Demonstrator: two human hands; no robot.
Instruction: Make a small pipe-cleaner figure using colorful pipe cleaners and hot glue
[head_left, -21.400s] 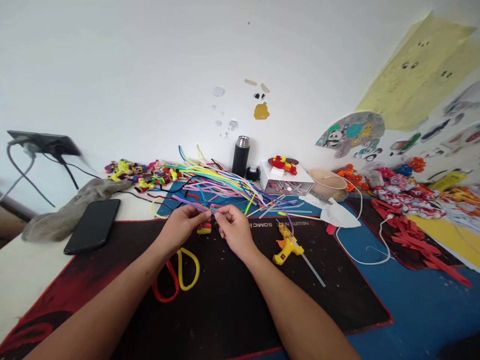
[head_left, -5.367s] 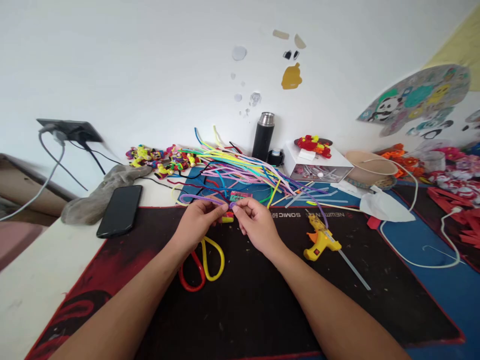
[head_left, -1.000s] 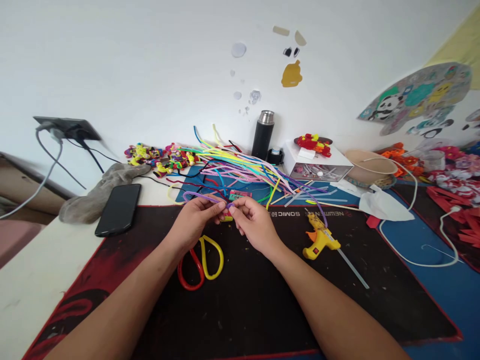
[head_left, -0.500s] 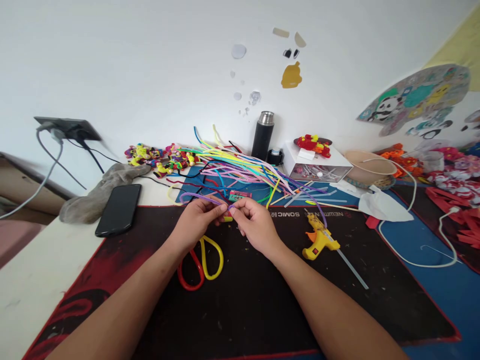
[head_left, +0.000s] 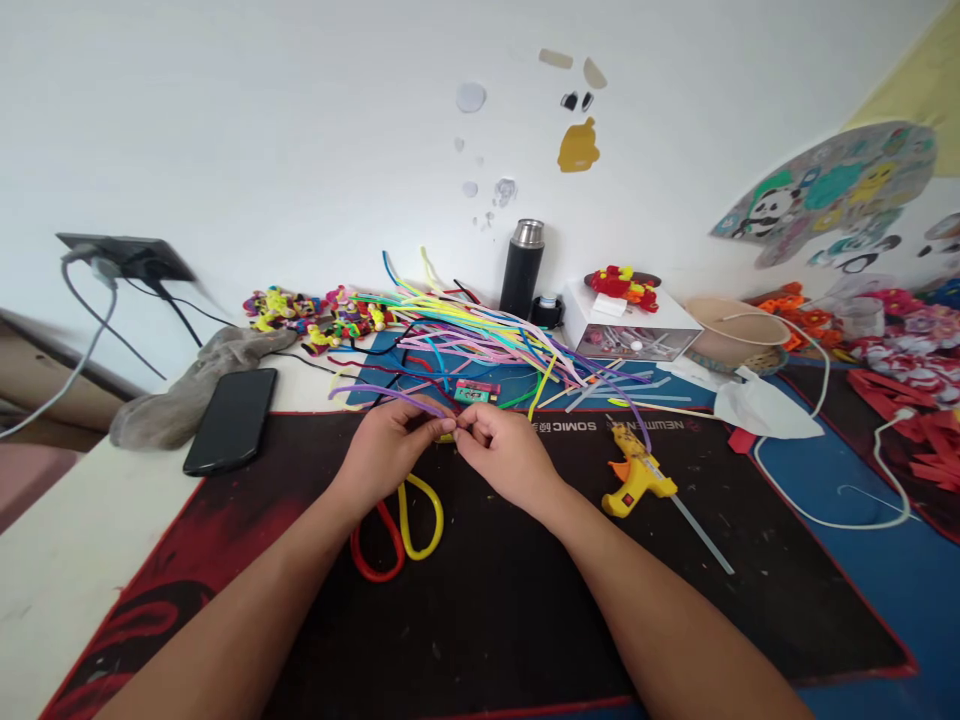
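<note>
Over the black mat, both hands meet at a purple pipe cleaner. My left hand pinches it between thumb and forefinger, and its free length sticks out to the left in a curve. With fingertips touching the left ones, my right hand is closed on the same pipe cleaner near its end. Just below my left hand lie scissors with one red and one yellow handle; their blades are mostly hidden under the hands. Beyond the fingers, a heap of colourful pipe cleaners spreads along the back.
A yellow glue gun with a glue stick lies at the right. A phone and grey cloth bundle are at the left. Along the wall stand a black thermos, a white box and a beige bowl.
The purple pipe cleaner's free part now reaches further left and lies straighter. My hands stay together, with the fingertips slightly shifted. The whole view has moved a little.
</note>
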